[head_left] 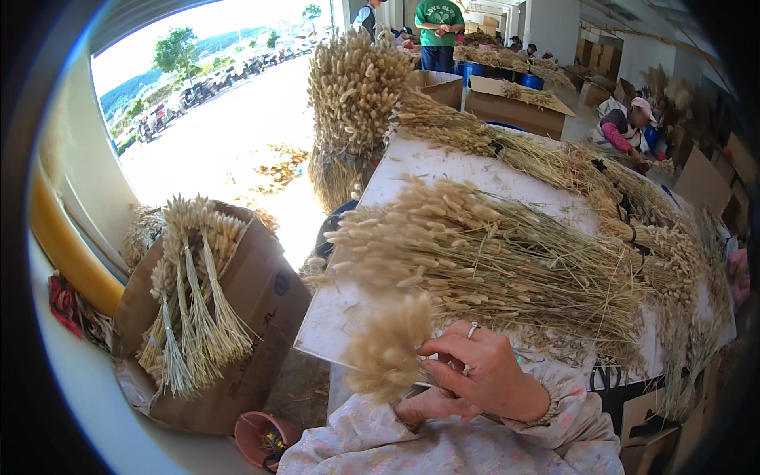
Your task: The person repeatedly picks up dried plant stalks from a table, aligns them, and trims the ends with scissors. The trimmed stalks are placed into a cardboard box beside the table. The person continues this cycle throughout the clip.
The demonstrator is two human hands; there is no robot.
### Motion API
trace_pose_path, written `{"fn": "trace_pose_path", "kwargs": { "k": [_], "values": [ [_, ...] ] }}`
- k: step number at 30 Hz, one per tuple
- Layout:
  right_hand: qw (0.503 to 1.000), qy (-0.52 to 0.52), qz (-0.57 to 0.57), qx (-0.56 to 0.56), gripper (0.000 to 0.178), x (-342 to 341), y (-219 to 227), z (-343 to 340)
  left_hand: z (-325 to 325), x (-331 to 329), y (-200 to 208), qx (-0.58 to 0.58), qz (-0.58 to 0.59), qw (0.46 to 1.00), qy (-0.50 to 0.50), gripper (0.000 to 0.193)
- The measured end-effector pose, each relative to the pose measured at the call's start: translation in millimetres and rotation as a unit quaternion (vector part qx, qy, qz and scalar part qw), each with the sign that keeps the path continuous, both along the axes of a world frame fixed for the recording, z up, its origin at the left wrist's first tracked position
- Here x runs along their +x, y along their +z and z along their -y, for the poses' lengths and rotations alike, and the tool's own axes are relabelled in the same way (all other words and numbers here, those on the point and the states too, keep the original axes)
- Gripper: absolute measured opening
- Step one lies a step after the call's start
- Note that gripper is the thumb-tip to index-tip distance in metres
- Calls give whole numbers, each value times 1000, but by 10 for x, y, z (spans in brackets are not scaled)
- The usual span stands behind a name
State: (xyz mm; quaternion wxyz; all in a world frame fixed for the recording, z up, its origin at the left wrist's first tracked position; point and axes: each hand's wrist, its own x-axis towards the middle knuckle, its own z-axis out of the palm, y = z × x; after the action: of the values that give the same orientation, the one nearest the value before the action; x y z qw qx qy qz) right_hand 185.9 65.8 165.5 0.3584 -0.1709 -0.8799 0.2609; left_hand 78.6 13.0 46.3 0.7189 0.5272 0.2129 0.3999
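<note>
A small bunch of dried bunny tail grass (389, 348), blurred at its fluffy heads, is held low at the near edge of the table. My left hand (435, 405) is closed around its stems, partly hidden beneath the other hand. From the right, my right hand (495, 372), with rings on it, pinches at the side of the bunch just below the heads. Just beyond lies a large loose pile of the same grass (507, 253), heads to the left and stems to the right.
Tied grass bundles (546, 162) line the far and right sides of the white table (317, 326). Finished bunches (194, 293) lie on a cardboard box (269, 317) at left, near a pink bucket (263, 438). A tall sheaf (356, 103) stands behind. Other people work farther off.
</note>
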Motion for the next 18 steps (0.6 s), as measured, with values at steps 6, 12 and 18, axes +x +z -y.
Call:
{"fn": "trace_pose_path", "kwargs": {
  "k": [6, 12, 18],
  "values": [
    [991, 28, -1, -127, 8, 25, 34, 5, -4, -26, 30, 5, 4, 1000, -20, 29],
    [981, 52, 3, -186, 4, 127, 81, 51, -34, -55, 56, 7, 5, 1000, -26, 27],
    [965, 57, -14, -256, 3, 174, 66, 121, -47, -38, 64, 7, 9, 999, -30, 26]
  ]
}}
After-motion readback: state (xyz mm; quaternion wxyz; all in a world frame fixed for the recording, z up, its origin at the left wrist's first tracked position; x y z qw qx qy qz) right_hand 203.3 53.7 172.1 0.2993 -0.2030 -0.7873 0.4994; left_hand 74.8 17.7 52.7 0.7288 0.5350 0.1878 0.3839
